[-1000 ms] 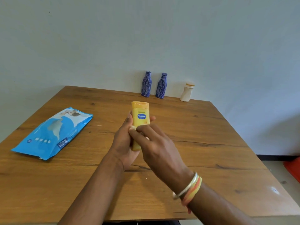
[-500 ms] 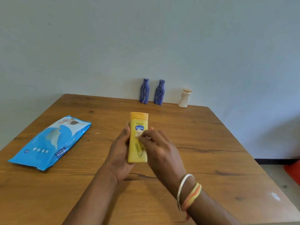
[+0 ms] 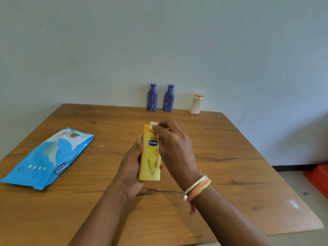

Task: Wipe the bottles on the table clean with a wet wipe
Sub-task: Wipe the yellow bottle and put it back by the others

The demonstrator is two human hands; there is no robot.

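My left hand (image 3: 130,167) grips a yellow Vaseline lotion bottle (image 3: 150,157) from its left side, holding it above the middle of the wooden table (image 3: 230,157). My right hand (image 3: 174,144) pinches a small folded white wet wipe (image 3: 153,125) against the bottle's cap, on its upper right. Two blue patterned bottles (image 3: 152,97) (image 3: 168,98) and a small white bottle (image 3: 196,104) with an orange cap stand at the table's far edge by the wall.
A blue pack of wet wipes (image 3: 49,157) lies flat on the left part of the table. An orange object (image 3: 317,178) sits on the floor to the right of the table.
My right hand has slid the wipe up the yellow bottle, from its middle and label to the cap. The left hand keeps its hold on the bottle.
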